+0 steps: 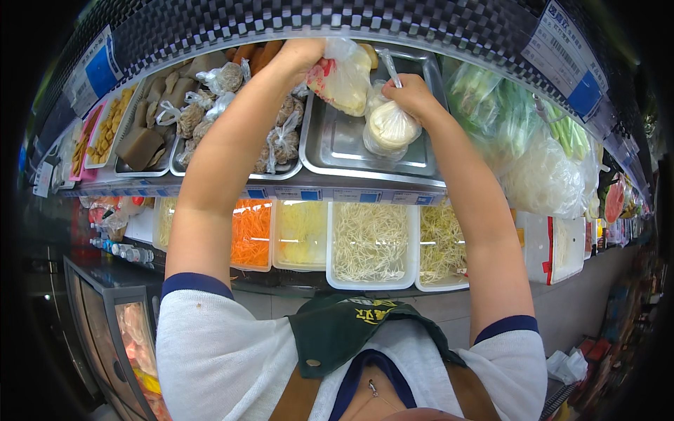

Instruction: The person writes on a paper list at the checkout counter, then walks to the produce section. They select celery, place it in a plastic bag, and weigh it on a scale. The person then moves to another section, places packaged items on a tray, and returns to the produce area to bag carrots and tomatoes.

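Note:
My left hand point(303, 55) is at the back of the steel tray point(347, 169), on the side of a clear plastic bag point(342, 79) with red print and pale yellow food inside. The bag hangs over the tray, and my fingers are partly hidden behind it and the shelf edge. In my right hand point(409, 94) is the twisted neck of a clear plastic bag point(392, 126) holding round, flat, pale pieces of food. That bag is over the right part of the same tray. A light brown piece point(370, 55) shows behind the printed bag.
A steel tray of knotted bags point(192, 121) and a tray of grey-brown blocks point(141, 147) lie left. Bagged green vegetables point(476, 94) are at right. Below stand tubs of shredded orange vegetable point(251, 231) and pale sprouts point(371, 242). A black woven shelf front point(337, 21) overhangs the trays.

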Available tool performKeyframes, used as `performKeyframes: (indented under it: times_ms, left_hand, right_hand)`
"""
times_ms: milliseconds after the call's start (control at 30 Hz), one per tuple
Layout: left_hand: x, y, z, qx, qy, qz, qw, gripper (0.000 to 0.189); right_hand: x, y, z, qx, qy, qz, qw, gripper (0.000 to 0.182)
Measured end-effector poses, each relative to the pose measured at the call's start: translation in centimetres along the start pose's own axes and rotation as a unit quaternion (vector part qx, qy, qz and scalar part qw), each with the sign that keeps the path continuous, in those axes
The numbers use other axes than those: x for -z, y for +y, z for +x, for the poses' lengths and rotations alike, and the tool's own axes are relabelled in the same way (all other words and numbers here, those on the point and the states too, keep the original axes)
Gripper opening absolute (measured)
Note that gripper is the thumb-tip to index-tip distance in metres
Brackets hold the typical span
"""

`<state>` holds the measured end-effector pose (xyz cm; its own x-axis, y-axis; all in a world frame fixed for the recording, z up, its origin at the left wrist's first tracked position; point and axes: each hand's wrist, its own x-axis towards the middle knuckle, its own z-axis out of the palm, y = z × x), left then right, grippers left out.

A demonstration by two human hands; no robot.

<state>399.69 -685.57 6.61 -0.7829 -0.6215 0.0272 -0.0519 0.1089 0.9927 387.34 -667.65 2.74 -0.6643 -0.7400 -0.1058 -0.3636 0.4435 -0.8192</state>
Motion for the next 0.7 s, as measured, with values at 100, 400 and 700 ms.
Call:
performKeyframes:
  times_ms: [100, 400, 700]
  left_hand:
    - [1.5, 1.4, -0.7, -0.020, 0.000, -0.144, 0.989, 0.009]
    - [4.0, 4.6, -6.1, 0.041, 0.036, -0.285, 0.957, 0.008]
    - [1.9, 7.9, -12.8, 0.035, 0.005, -0.282, 0.959, 0.007]
  right_hand:
    - [-0.2, 0.7, 0.4, 0.000, -0.008, 0.016, 1.000, 0.012]
    - [-1.0, -1.7, -1.2, 0.007, -0.049, -0.147, 0.988, 0.031]
    - [0.7, -0.1, -0.2, 0.168, 0.008, -0.127, 0.978, 0.018]
